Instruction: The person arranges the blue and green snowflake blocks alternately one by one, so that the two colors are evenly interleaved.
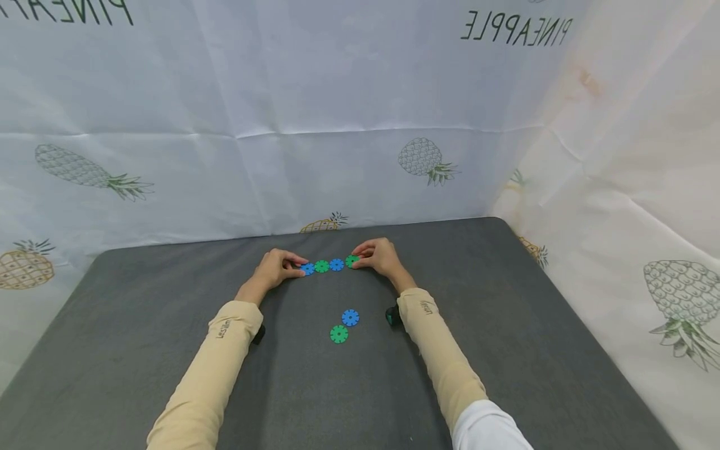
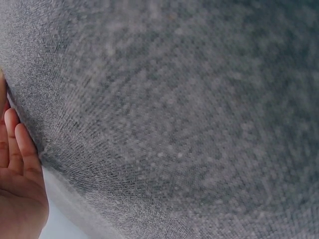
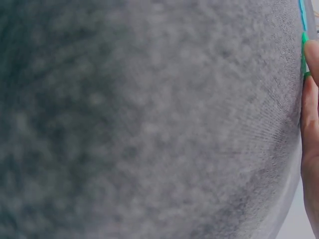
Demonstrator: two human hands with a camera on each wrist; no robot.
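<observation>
Notched plastic discs form a row near the table's far edge, alternating blue and green with edges meeting. My left hand [image 1: 272, 269] pinches the blue disc [image 1: 307, 269] at the row's left end between thumb and fingers. At the right end, the thumb and fingers of my right hand [image 1: 382, 257] hold a green disc [image 1: 351, 260]. Between them lie another green disc [image 1: 322, 266] and another blue disc [image 1: 336, 265]. The right wrist view catches the held green disc [image 3: 304, 50] edge-on. In the left wrist view only part of the left hand [image 2: 20, 184] shows, without its disc.
Closer to me on the grey cloth-covered table [image 1: 506, 350], a loose blue disc [image 1: 350, 317] lies beside a loose green disc [image 1: 339, 334], between my forearms. A white pineapple-print curtain [image 1: 337, 175] hangs behind the table and along its right side.
</observation>
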